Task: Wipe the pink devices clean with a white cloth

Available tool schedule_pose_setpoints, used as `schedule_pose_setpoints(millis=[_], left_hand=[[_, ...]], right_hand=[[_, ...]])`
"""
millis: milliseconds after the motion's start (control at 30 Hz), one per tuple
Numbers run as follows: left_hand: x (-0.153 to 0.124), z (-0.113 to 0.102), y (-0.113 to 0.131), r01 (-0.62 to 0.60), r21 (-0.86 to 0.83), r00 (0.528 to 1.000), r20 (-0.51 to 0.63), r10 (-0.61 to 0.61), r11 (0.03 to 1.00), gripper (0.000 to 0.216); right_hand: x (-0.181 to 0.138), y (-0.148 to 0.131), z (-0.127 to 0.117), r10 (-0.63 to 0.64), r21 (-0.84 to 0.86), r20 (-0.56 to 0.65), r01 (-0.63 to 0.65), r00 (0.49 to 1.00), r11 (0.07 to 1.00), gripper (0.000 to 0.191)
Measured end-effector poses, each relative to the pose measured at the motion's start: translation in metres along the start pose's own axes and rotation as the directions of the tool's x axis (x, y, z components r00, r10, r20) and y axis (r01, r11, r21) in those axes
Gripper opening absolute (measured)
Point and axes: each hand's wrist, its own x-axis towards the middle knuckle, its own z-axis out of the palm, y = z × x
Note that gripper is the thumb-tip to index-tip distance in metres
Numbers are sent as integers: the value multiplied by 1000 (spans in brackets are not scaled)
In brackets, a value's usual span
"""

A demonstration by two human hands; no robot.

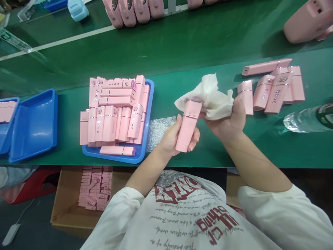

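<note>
Held upright in my left hand [171, 137] is a pink handheld device [186, 133] with a silver band and a patch of small holes near its top. My right hand [230, 121] grips a crumpled white cloth [212, 99], which lies against the upper end of the device. To the left, a blue tray [147, 139] carries a heaped stack of similar pink devices [110, 121]. Several more pink devices [277, 92] lie loosely grouped on the green table, just beyond my right hand.
A clear bottle [301, 119] lies at the right. Another blue tray [36, 125] sits far left. Bubble wrap [158, 130] is beside the stacked tray. Below the table edge stands a cardboard box [70, 194] of pink pieces. Larger pink items [130, 12] line the shelf above.
</note>
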Motion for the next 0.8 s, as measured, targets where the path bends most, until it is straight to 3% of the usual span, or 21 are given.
schedule_pose_setpoints(millis=[67,167,233,300,367,400,467,567,633,700,767,800], left_hand=[[1,0,-2,11,-34,999,-52,-13,999,54],[2,-1,-5,28,-67,967,-250,-44,997,46],[4,-4,-6,-2,-74,915,-402,-28,997,39],[6,-6,-4,-64,-83,861,-509,13,994,34],[8,-7,0,-124,-102,836,-546,49,987,33],[9,-7,2,-154,-113,837,-543,69,982,32],[11,-8,5,-235,-126,839,-527,135,964,27],[16,-10,4,-274,-68,818,-541,195,959,18],[22,-12,1,-165,55,806,-567,167,985,18],[32,-13,-4,-57,212,792,-585,174,976,33],[45,-12,-7,-16,339,778,-587,225,941,51],[51,-10,-7,-13,383,766,-589,256,924,57]], right_hand=[[-4,2,-3,-159,-176,104,175,982,969,47],[-9,1,-2,-352,-460,392,512,850,726,20],[-13,1,2,-308,-515,565,619,765,593,19],[-15,3,5,-217,-513,662,645,717,567,20],[-15,9,6,-171,-509,690,640,703,575,16],[-14,13,5,-160,-528,670,617,725,583,16],[-9,20,2,-145,-609,550,513,823,604,21],[4,23,-6,-178,-675,153,235,972,699,35],[13,20,-14,-156,-550,-134,58,979,833,40],[19,15,-26,-47,-414,-274,-74,960,907,42],[22,11,-40,46,-508,-253,-173,966,844,46],[21,11,-47,74,-638,-200,-187,977,747,49]])
